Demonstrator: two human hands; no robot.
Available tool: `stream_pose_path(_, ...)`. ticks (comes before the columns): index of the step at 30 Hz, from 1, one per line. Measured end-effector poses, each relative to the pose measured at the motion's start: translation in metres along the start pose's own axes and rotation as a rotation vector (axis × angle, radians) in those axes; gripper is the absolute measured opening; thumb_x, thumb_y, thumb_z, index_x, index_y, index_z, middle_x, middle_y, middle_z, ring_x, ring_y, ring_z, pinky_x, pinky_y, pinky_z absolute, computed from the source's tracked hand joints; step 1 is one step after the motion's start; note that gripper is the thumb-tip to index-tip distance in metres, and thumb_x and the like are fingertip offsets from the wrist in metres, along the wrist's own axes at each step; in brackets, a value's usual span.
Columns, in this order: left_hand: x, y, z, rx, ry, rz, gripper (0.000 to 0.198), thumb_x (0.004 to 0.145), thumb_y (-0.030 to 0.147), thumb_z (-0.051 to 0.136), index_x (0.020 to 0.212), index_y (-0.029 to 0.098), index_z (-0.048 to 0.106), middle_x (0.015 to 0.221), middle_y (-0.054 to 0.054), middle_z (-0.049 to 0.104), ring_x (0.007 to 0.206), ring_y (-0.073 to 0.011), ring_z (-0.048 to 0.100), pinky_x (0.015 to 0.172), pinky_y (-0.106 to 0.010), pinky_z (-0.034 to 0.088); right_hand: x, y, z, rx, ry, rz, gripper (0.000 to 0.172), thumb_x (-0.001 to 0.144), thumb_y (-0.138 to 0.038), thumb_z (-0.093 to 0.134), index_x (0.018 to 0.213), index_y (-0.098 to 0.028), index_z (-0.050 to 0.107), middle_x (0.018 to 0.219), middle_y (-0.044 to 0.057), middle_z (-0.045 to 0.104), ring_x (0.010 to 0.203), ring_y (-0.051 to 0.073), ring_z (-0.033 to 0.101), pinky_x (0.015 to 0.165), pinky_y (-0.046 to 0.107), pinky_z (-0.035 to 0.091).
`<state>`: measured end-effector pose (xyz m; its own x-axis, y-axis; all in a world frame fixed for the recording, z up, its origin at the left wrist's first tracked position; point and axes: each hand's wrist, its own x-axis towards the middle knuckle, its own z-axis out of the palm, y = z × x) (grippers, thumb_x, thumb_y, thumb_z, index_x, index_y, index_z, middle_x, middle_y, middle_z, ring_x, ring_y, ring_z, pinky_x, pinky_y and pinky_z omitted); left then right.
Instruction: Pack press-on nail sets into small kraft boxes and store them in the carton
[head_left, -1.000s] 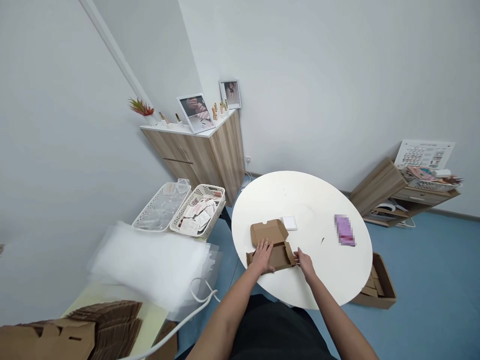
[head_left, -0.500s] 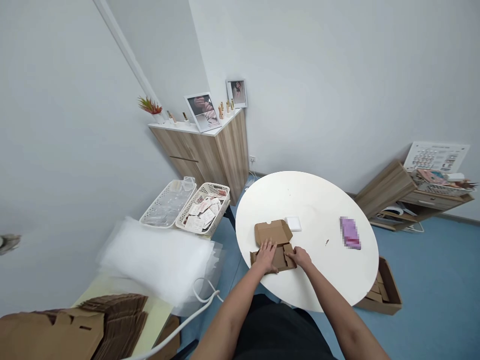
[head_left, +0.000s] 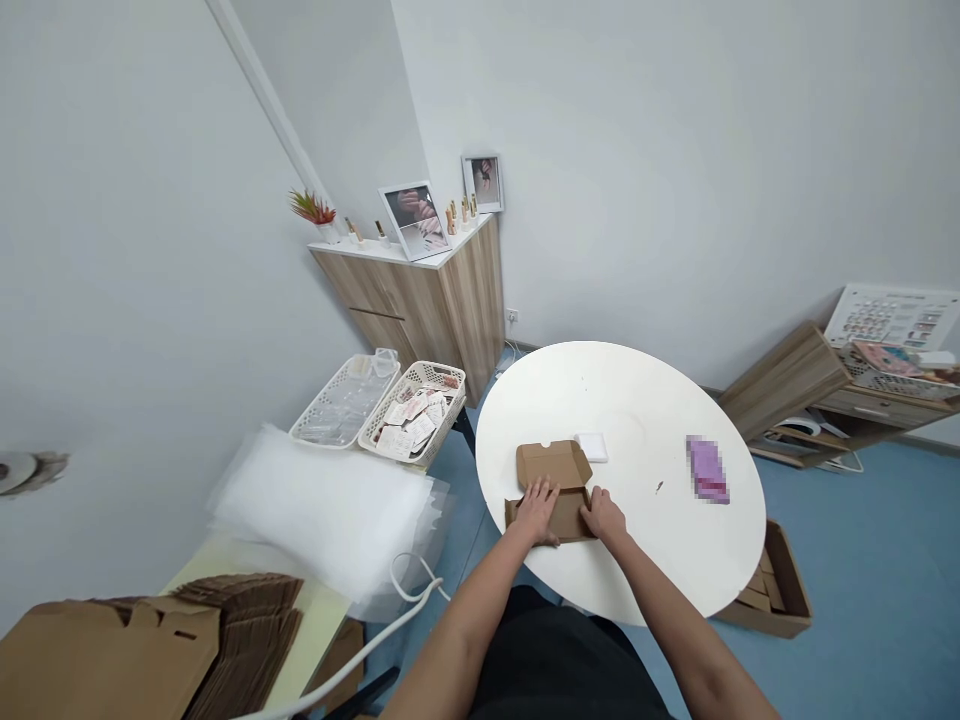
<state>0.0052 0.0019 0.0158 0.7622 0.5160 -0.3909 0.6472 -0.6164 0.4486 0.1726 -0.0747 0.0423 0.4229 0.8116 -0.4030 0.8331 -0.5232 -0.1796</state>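
A small brown cardboard box [head_left: 553, 478] lies half folded on the near left part of the round white table [head_left: 637, 400], its lid flap open toward the far side. My left hand [head_left: 538, 508] rests flat on the box's left half, fingers spread. My right hand [head_left: 604, 516] presses against the box's right side flap, fingers curled on it. A small white square pad [head_left: 592, 447] lies just beyond the box.
A purple packet [head_left: 707, 469] lies on the table's right part. Two white baskets [head_left: 390, 410] stand left of the table, past clear bags [head_left: 322, 505] and flat cardboard blanks [head_left: 150, 645]. An open carton [head_left: 780, 590] sits on the floor at right.
My right hand has moved left from beside the box onto its right flap, folding it inward. My left hand stays on the box. The camera has shifted slightly.
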Motion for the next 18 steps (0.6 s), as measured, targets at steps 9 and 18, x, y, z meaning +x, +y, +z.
stream_pose_path(9, -0.003, -0.004, 0.0, -0.007, 0.031, 0.035, 0.129, 0.052, 0.052, 0.083, 0.153, 0.018, 0.011, 0.161, -0.017, 0.004, 0.147, -0.0385, 0.002, 0.119, -0.054, 0.008, -0.01, -0.013, -0.004, -0.131, -0.139, -0.484, 0.114, 0.058, -0.039, 0.084, 0.152, -0.024, 0.021, 0.159, 0.014, 0.021, 0.145, 0.037, 0.013, 0.109, 0.054, 0.031)
stream_pose_path(18, -0.023, 0.005, 0.0, -0.056, 0.189, 0.05, 0.106, 0.064, 0.051, 0.076, 0.149, 0.022, 0.02, 0.158, -0.015, 0.024, 0.146, -0.0349, 0.017, 0.117, -0.053, 0.013, -0.004, -0.012, 0.001, -0.144, -0.171, -0.438, 0.128, 0.051, -0.031, 0.09, 0.154, -0.023, 0.015, 0.16, 0.012, 0.019, 0.147, 0.032, 0.013, 0.105, 0.043, 0.043)
